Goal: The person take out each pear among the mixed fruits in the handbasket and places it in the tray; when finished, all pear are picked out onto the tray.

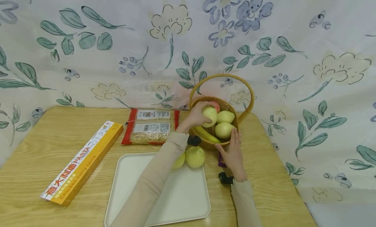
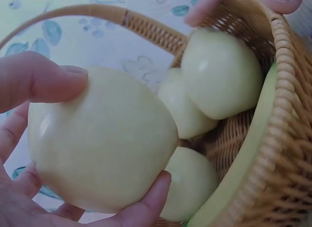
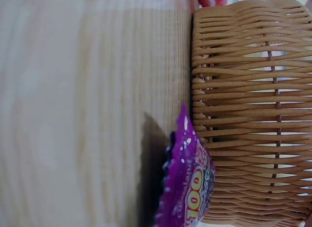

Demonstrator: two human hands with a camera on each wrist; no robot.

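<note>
One pale green fruit (image 1: 210, 116) sits within the curled left hand (image 1: 196, 115) at the wicker basket (image 1: 208, 145) — the right hand (image 1: 233, 155), fingers extended, touches its rim.

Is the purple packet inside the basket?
No, the right wrist view shows the packet outside, beside the basket's woven wall.

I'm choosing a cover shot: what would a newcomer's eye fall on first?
Probably the wicker fruit basket at the back right of the table, where the left hand grips a pale fruit and the right hand touches the basket's near right side. Next, perhaps, the yellow pasta box slanted on the left, and the flowered backdrop behind.
</note>
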